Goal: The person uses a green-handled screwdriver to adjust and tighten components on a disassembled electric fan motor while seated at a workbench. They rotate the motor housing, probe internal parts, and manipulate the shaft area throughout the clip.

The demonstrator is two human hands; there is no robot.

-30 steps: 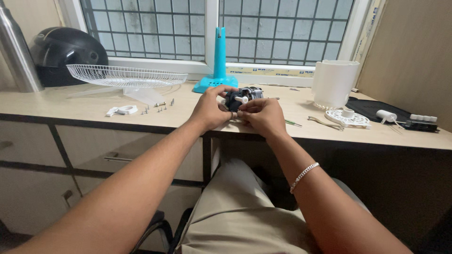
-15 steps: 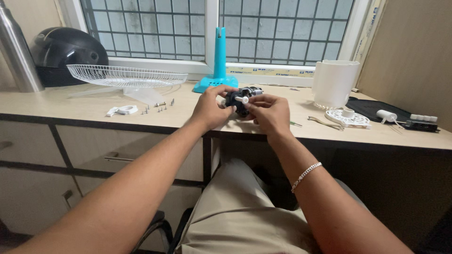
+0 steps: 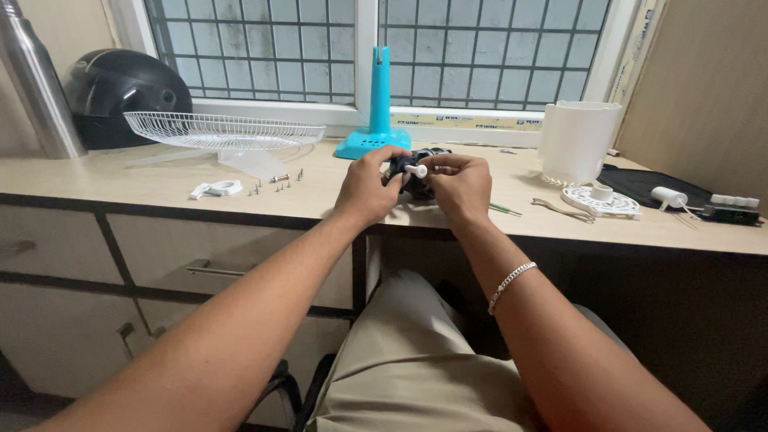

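Both my hands hold a small dark fan motor (image 3: 418,182) just above the front of the wooden counter (image 3: 144,188). My left hand (image 3: 368,188) grips its left side. My right hand (image 3: 460,186) wraps the right side, its fingers pinching a short white knob (image 3: 416,170) that sticks out of the motor toward the left. Most of the motor is hidden by my fingers.
A turquoise fan stand (image 3: 374,128) rises behind my hands. A white wire fan guard (image 3: 224,130), several loose screws (image 3: 278,186) and a white clip (image 3: 216,190) lie left. A white cylindrical housing (image 3: 578,142), white round disc (image 3: 600,200), pliers (image 3: 560,210) lie right; a black helmet (image 3: 112,92) stands far left.
The motor has been turned in my hands and raised slightly. The white knob now points left between my fingers, and my right hand has shifted over the motor's top.
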